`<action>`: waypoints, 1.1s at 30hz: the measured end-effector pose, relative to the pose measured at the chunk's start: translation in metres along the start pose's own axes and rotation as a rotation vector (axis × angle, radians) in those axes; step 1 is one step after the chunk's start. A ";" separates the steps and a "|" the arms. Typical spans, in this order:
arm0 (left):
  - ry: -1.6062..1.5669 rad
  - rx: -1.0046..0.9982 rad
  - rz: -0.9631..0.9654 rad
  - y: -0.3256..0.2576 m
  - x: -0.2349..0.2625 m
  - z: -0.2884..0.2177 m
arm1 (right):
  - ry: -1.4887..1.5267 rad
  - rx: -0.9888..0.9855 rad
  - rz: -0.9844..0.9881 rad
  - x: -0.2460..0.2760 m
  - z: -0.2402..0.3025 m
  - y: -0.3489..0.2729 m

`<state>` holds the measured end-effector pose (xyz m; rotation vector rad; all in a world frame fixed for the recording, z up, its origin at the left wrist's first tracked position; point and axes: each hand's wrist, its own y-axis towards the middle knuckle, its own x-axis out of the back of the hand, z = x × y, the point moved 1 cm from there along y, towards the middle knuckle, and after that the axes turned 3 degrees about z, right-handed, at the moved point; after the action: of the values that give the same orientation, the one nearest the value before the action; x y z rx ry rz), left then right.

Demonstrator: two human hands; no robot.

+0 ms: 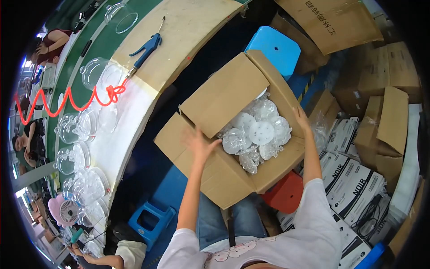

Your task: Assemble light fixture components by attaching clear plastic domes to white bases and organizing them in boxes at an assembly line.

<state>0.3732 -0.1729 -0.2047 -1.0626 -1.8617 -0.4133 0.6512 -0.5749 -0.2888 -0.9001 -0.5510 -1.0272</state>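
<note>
A large cardboard box (222, 96) stands before me with its flaps raised or folded out. Inside lie several round clear pieces in plastic wrap (261, 132), some with frosted-looking discs. My left hand (197, 142), a little blurred, is over the left flaps with fingers spread and thumb apart, holding nothing. At the right side of the box, my right hand (302, 120) has its fingers over the flap's edge and grips it. The lower part of the box rests close to my lap.
Clear lids (92, 179) line the curved worktable (134, 105) at left, with a blue air blow gun (147, 51) and red coiled hose (69, 96). Blue stools (275, 47) (151, 222), a red stool (284, 193) and stacked cartons (354, 179) surround me. Other people sit at far left.
</note>
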 end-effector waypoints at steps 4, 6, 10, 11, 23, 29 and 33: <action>0.550 -0.298 -0.040 0.030 0.019 0.041 | -0.258 0.084 0.174 -0.057 0.118 -0.041; 0.367 -0.224 0.056 0.043 0.023 0.031 | -0.335 0.075 0.159 -0.044 0.115 -0.045; -0.080 -0.402 -0.005 0.054 0.037 0.039 | -0.321 -0.014 -0.010 -0.033 0.078 -0.036; -0.183 -0.386 -0.059 0.058 0.048 0.041 | -0.302 -0.007 -0.057 -0.035 0.076 -0.038; -0.893 0.397 -0.093 0.109 0.040 0.133 | 0.421 0.548 -0.257 -0.074 0.353 0.025; -0.800 0.254 -0.177 0.115 0.014 0.113 | 0.652 0.505 -0.170 -0.078 0.411 0.113; -0.761 0.422 0.009 0.125 0.036 0.115 | 0.657 0.505 -0.131 -0.084 0.395 0.112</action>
<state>0.4036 -0.0089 -0.2519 -0.9979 -2.4473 0.4507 0.7202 -0.1756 -0.1825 -0.0592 -0.2851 -1.1553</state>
